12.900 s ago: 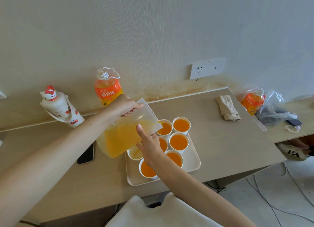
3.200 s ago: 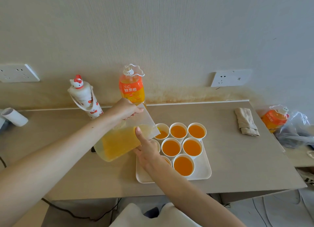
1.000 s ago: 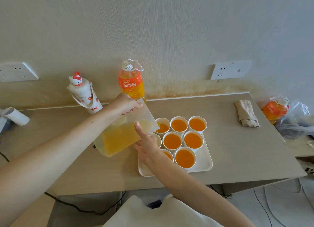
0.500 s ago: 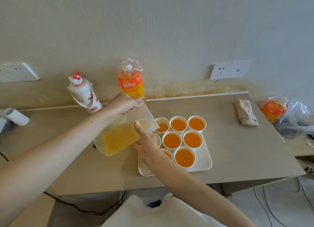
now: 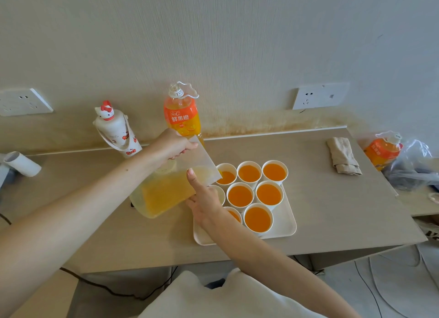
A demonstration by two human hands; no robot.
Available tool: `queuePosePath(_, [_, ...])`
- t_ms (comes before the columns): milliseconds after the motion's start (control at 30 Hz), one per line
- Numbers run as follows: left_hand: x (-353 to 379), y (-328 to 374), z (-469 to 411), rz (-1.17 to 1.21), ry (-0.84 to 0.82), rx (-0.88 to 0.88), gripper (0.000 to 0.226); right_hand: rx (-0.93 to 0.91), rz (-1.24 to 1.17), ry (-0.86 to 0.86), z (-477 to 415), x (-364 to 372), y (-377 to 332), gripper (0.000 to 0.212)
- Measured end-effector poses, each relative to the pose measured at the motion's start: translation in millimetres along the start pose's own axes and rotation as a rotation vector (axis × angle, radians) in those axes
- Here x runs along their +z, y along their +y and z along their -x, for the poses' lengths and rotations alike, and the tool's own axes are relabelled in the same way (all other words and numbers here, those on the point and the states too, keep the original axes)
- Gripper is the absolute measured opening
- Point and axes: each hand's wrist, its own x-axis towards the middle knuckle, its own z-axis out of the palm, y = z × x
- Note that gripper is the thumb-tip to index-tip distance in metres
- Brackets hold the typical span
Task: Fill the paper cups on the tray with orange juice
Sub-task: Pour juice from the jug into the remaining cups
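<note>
The left hand grips the top of a translucent pitcher, fingers curled round it. The pitcher is tilted, its spout over the back-left paper cup on the white tray, which sits near the front edge of the table. The right hand props the pitcher, thumb straight against its side and fingers extended beneath. That cup is part full. Five cups in plain sight are full of orange juice. A juice bottle stands at the back edge.

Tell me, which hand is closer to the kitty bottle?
Left. The left hand grips the pitcher at its top, just right of the kitty bottle. The right hand touches the pitcher lower down, farther off, over the tray.
</note>
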Motion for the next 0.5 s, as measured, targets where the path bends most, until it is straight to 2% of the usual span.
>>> queuePosePath(500, [-1.2, 2.8, -1.1, -0.014, -0.005, -0.005, 0.036, -0.014, -0.058, -0.028, 1.9, 1.5, -2.7, 0.018])
